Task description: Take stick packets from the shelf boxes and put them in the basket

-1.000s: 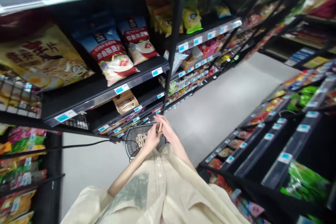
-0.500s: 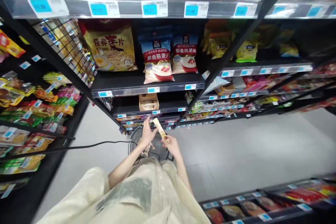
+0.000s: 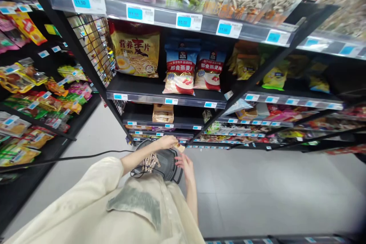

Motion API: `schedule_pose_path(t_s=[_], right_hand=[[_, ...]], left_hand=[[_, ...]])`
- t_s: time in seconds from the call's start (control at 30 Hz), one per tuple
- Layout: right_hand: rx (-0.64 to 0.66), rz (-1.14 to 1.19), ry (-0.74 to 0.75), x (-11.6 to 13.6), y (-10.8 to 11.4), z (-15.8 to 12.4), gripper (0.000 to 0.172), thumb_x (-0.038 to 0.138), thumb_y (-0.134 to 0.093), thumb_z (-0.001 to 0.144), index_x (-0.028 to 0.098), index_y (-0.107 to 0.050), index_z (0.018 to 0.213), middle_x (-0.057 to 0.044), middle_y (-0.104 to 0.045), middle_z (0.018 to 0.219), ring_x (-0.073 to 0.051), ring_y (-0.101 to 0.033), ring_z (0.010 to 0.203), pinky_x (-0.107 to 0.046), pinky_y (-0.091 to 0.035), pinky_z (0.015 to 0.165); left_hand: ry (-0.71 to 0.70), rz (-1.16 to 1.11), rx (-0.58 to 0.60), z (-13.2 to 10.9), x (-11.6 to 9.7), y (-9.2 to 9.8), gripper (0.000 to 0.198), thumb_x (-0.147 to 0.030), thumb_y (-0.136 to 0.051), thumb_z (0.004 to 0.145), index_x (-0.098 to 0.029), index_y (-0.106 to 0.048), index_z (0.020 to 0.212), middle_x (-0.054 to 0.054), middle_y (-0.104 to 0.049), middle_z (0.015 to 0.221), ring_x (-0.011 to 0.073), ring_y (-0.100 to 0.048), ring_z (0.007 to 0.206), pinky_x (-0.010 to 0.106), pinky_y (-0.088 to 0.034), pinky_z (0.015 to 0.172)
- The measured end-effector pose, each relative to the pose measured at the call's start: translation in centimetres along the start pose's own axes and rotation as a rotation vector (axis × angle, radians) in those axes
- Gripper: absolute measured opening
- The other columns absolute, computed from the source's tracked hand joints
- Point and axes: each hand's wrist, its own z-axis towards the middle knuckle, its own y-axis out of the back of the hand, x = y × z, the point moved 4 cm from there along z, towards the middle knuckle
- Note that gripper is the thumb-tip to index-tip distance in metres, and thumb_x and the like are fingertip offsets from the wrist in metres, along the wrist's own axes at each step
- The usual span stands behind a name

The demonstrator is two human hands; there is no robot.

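My left hand (image 3: 168, 142) is closed on one end of a small cream-coloured packet (image 3: 180, 147), above a dark grey basket (image 3: 168, 164). Just below and to the right of the packet, my right hand (image 3: 184, 163) has its fingers spread and holds nothing. Several small light packets (image 3: 151, 162) lie in the basket, and a black cable (image 3: 94, 155) runs over its left part.
Ahead stands a shelf rack with a gold cereal bag (image 3: 137, 55), red-and-blue oat bags (image 3: 180, 72) and a cardboard box (image 3: 162, 113) lower down. Snack shelves (image 3: 37, 106) flank the left. Grey floor (image 3: 257, 183) lies at the right.
My left hand has moved right with the packet, which now points down to the right. My right hand has let go of it and opened. The view has shifted slightly.
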Motion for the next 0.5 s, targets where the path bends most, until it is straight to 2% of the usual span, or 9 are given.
schedule_pose_path(t_s=[0.13,0.27,0.4,0.47,0.5], right_hand=[[-0.088,-0.024,-0.033,-1.9,2.7,-1.3,0.057,0.084,-0.067,0.07,0.034,-0.073,0.098,-0.011,-0.082,0.098,-0.038,-0.077,0.082,-0.055,-0.058,0.075],[-0.179,-0.102,-0.148,-7.0,5.5,-3.5,0.065,0.093,-0.065,0.058,0.037,-0.072,0.091,-0.01,-0.084,0.1,-0.041,-0.078,0.09,-0.058,-0.057,0.082],[-0.222,-0.21,-0.293,-12.3,7.3,-6.9,0.087,0.11,-0.049,0.036,0.038,-0.071,0.079,-0.009,-0.084,0.096,-0.044,-0.079,0.094,-0.061,-0.057,0.082],[-0.2,-0.271,-0.332,-13.2,7.3,-8.5,0.091,0.113,-0.038,0.038,0.039,-0.071,0.078,-0.007,-0.084,0.1,-0.044,-0.079,0.098,-0.062,-0.057,0.081],[-0.12,-0.352,-0.339,-13.1,6.8,-9.1,0.089,0.113,-0.037,0.047,0.039,-0.072,0.083,-0.007,-0.084,0.104,-0.042,-0.078,0.101,-0.062,-0.058,0.081]], left_hand=[[0.272,0.062,-0.096,3.5,4.6,4.5,0.036,-0.019,-0.061,0.094,-0.019,-0.068,0.129,0.017,-0.071,0.127,0.0311,-0.067,0.121,0.038,-0.051,0.102],[0.463,0.079,-0.152,6.1,9.7,8.3,0.038,-0.022,-0.063,0.094,-0.012,-0.066,0.13,0.022,-0.07,0.126,0.0339,-0.067,0.118,0.04,-0.051,0.102],[0.568,0.088,-0.156,7.7,13.3,10.2,0.041,-0.024,-0.067,0.092,-0.011,-0.065,0.131,0.023,-0.069,0.127,0.0316,-0.067,0.117,0.036,-0.051,0.099],[0.59,0.086,-0.146,8.3,14.4,10.4,0.043,-0.025,-0.067,0.091,-0.012,-0.064,0.133,0.022,-0.068,0.129,0.03,-0.067,0.117,0.034,-0.051,0.098],[0.594,0.083,-0.141,8.5,14.8,10.4,0.045,-0.025,-0.068,0.091,-0.013,-0.063,0.134,0.022,-0.067,0.132,0.0297,-0.066,0.118,0.033,-0.051,0.097]])
